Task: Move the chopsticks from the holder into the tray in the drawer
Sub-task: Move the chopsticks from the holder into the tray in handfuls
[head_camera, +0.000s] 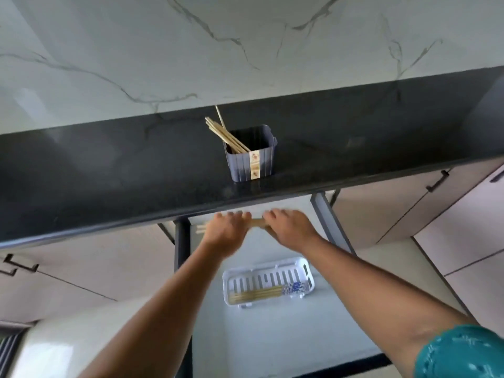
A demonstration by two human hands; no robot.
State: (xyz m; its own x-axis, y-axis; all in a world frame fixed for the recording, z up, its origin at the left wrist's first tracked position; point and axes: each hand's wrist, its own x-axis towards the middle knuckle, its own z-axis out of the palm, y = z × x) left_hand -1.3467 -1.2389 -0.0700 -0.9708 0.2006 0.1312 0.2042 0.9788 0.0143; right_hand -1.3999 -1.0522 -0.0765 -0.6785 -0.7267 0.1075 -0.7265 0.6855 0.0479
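Note:
A blue-grey ribbed holder (252, 156) stands on the dark countertop with several wooden chopsticks (225, 135) leaning out to the upper left. Below, in the open drawer (272, 336), lies a white slotted tray (268, 276) with several chopsticks (256, 293) along its near side, their patterned blue ends to the right. Over the back of the drawer, my left hand (225, 231) and my right hand (290, 225) together grip a bundle of wooden chopsticks (256, 222) held level, tips poking out left of the left hand.
The dark countertop (109, 173) overhangs the drawer's back. A marble wall (191, 50) rises behind it. Cabinet doors with black handles (437, 181) flank the drawer on both sides. The drawer's grey side rails (331, 222) run beside my hands.

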